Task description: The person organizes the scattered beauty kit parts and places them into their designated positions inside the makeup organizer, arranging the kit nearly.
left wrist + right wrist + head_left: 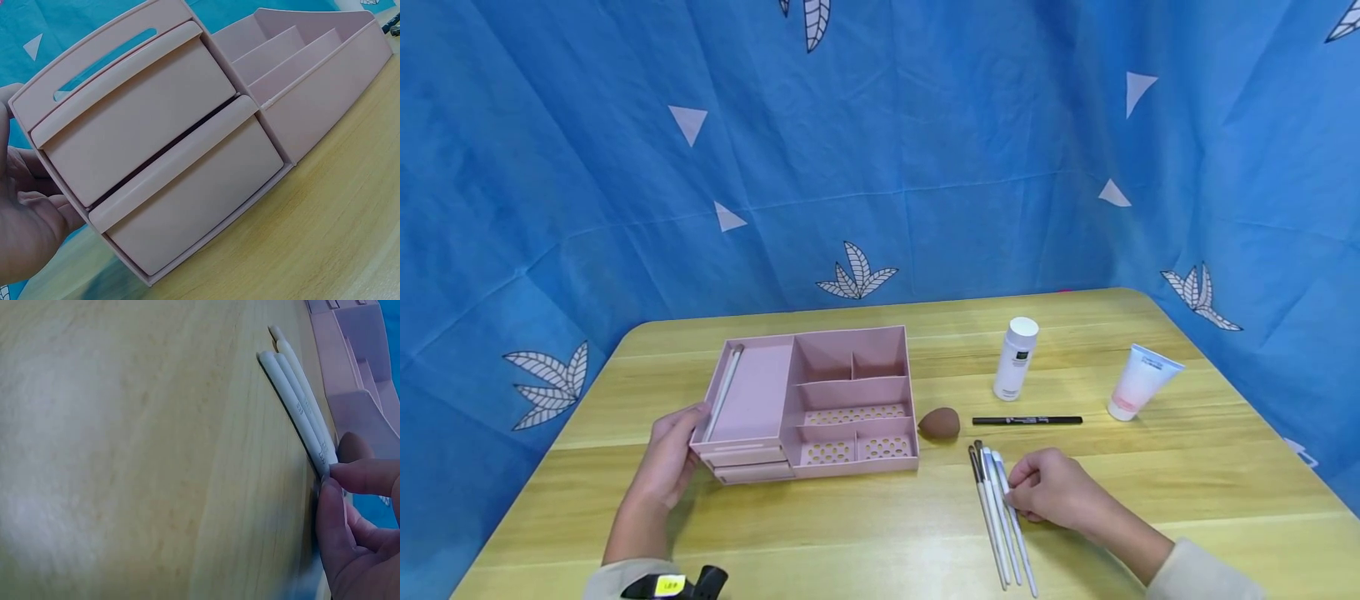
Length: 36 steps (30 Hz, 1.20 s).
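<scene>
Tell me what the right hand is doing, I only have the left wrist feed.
Observer: Right hand has thumb and index finger pinching the rightmost brush of a bunch, seen in the head and right wrist views.
Operator: OK. Anything lying on the flat top of the pink organizer? I can't see up there.
Observer: Yes, a single brush lies along its left edge, per the head view.
Operator: And what's farthest right among the loose items?
Observer: A squeeze tube, standing on its cap.
</scene>
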Motion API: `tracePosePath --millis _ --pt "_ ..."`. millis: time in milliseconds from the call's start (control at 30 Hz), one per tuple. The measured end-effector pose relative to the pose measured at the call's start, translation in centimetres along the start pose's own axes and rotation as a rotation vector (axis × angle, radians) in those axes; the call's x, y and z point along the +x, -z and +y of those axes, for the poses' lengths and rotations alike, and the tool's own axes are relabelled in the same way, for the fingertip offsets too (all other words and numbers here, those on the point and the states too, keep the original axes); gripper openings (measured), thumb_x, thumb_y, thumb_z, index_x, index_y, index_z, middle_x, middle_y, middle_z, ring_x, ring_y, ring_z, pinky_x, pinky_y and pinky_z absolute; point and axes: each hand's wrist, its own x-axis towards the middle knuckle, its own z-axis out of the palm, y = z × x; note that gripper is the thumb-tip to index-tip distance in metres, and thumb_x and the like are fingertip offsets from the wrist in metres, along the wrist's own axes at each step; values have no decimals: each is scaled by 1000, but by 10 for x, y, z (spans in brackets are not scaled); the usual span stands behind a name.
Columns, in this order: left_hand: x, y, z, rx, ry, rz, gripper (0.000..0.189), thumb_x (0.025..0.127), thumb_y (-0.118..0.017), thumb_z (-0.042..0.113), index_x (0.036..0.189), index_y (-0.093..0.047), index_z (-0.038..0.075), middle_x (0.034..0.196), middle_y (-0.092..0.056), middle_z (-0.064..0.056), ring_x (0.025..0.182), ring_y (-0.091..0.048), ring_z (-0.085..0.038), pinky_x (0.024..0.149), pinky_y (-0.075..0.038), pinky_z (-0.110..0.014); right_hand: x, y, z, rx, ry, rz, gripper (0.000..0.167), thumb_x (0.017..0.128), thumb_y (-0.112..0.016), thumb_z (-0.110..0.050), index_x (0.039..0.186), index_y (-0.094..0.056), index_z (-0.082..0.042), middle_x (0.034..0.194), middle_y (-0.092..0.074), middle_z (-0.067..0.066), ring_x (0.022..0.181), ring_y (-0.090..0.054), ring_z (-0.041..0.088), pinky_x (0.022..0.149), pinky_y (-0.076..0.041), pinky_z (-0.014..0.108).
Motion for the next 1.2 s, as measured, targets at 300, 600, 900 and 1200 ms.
tracePosePath --millis 300,600,900,1200 --pt "0 0 -1 -4 -6 -5 27 101 -42 24 91 -65 14 75 -69 2 68 -65 -7 63 -57 -22 1 2 -2 -42 -33 37 17 73 -69 1 87 -61 4 73 -58 8 62 -57 17 53 -52 25" --pt "1 0 0 15 2 1 28 102 -41 25 92 -64 14 76 -69 3 69 -65 -7 64 -57 -22 3 0 -7 -178 -47 114 16 67 -69 1 82 -64 -1 71 -58 6 63 -54 16 51 -48 23" --pt "-1 -1 -1 13 -4 6 28 101 -42 24 90 -65 14 75 -69 2 68 -65 -8 64 -57 -23 3 0 -9 -243 -52 129 18 66 -64 4 83 -64 -2 71 -58 4 65 -53 16 52 -46 23" --pt "0 0 -1 19 1 1 29 101 -41 25 89 -66 17 75 -69 3 69 -66 -7 64 -57 -23 6 3 -9 -312 -33 125 17 66 -68 2 81 -63 -3 71 -58 3 65 -53 16 55 -47 25"
